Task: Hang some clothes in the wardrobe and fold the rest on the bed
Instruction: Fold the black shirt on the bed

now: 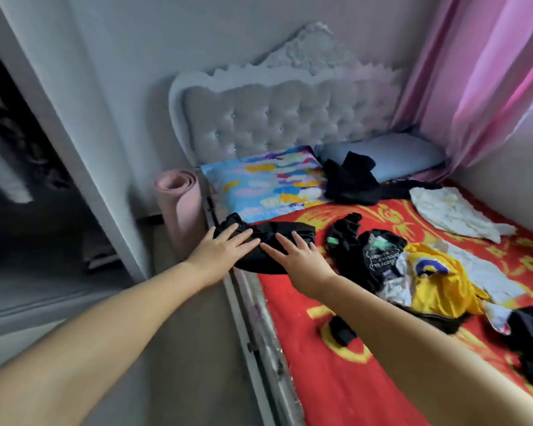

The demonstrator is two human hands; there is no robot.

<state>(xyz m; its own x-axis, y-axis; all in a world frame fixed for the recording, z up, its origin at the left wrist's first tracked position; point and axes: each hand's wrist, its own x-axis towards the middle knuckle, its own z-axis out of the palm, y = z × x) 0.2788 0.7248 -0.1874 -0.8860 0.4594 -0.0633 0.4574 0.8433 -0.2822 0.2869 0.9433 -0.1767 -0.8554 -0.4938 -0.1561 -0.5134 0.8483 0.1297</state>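
Black garment (271,241) under flat-spread left hand (220,249) and right hand (299,259), shape unclear, wardrobe (19,179) blurred

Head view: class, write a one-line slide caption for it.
Both hands, left hand and right hand, press flat on a black garment at the red bedspread's edge.

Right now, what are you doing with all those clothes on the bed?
A person is folding laundry on the bed, which has a red and yellow cover. Both hands lie flat with straight fingers on a black garment at the bed's near edge: the left hand on its left part, the right hand on its right. More clothes wait unfolded beside it: a black printed shirt, a yellow garment and a white one. Another black piece lies by the pillows.
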